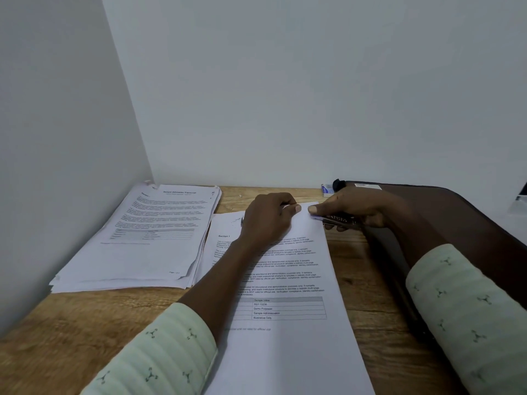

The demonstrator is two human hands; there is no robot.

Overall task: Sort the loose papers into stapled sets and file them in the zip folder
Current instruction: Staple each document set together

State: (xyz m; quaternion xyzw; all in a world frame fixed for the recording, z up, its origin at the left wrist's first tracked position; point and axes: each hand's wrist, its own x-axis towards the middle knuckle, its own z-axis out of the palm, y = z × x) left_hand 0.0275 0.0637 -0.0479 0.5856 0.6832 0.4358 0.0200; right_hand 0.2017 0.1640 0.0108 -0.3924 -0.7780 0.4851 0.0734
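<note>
So there's a wooden desk [85, 332] pushed into a white corner, and a printed paper set [288, 283] lies right in the middle of it, running from the near edge up toward the wall. Both hands are up at its far end. The left hand [266, 220] is curled down on the top of the sheet, fingers bent in and pinching at the top edge, thumb tip pointing right. The right hand [353, 208] comes in from the right side and grips a stapler [335, 219], dark with a pale purple nose, whose tip is touching the top right corner of the paper set. The two thumbs are nearly meeting over that corner.

Off to the left, against the side wall, sits a messy pile of loose papers [142, 240], top page headed something like "Sample Education Transcript". It overlaps the left edge of the paper set a little, well clear of both hands.

On the right, a dark brown zip folder [445, 223] lies flat under the right forearm. A small white and blue box [327, 188] sits by the back wall, just behind the right hand. Sleeves are pale green with little printed motifs.
</note>
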